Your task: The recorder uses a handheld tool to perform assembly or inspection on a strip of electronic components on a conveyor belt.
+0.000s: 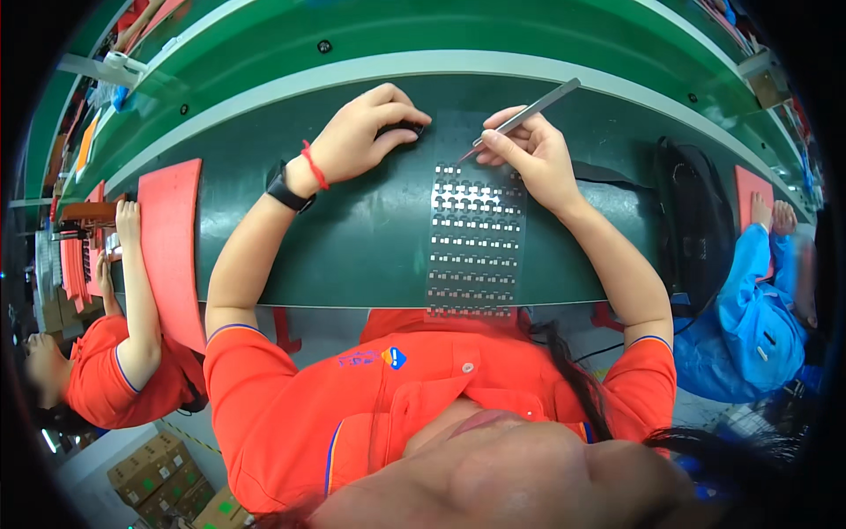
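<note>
A clear plastic sheet with rows of small black-and-silver pieces lies on the green table, its near end hanging over the front edge. My right hand is closed in a pen-like grip on metal tweezers, whose tips point down at the far row of the sheet. To the left of the sheet's far end, my left hand is curled with thumb and fingers around something small and black. The fingers hide most of it, so its kind cannot be told.
A black bag lies at the right of the green table, with a dark strap toward my right wrist. Pink boards stand at both sides. Co-workers in red and blue sit left and right. Green shelving runs behind.
</note>
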The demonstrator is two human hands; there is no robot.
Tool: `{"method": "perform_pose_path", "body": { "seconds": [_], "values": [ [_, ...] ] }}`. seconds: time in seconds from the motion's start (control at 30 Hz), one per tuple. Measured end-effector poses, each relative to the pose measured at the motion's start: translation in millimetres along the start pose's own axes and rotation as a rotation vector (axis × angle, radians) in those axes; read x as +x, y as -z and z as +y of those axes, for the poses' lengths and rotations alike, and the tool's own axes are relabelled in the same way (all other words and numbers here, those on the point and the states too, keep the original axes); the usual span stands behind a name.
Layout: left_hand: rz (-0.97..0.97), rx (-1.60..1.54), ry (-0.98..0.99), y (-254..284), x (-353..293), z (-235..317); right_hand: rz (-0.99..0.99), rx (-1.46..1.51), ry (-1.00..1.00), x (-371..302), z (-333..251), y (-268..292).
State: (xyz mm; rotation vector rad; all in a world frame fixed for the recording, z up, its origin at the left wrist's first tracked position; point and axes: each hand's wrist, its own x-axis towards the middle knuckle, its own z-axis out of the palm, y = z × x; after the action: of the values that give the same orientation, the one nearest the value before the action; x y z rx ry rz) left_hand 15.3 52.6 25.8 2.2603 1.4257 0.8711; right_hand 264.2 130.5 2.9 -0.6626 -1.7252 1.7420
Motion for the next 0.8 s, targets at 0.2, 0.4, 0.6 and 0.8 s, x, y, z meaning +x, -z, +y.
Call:
{"method": "perform_pose_path", "body": {
  "seconds": [0.2,0.4,0.6,0.8],
  "values": [
    [-0.081,0.037,-0.099,-7.8,-25.9,-0.8,0.011,-0.027,-0.046,4.4,0.0,-11.7],
    [-0.119,0.064,-0.135,-16.1,-35.1,12.7,0.025,-0.050,-0.050,1.7,7.6,-20.2],
    [-0.123,0.169,-0.204,-26.3,-37.5,15.4,0.039,-0.060,-0.042,4.9,9.0,-18.5],
    [-0.083,0.175,-0.210,-25.9,-40.2,16.4,0.026,-0.051,-0.001,6.3,10.9,-17.4]
  ]
}}
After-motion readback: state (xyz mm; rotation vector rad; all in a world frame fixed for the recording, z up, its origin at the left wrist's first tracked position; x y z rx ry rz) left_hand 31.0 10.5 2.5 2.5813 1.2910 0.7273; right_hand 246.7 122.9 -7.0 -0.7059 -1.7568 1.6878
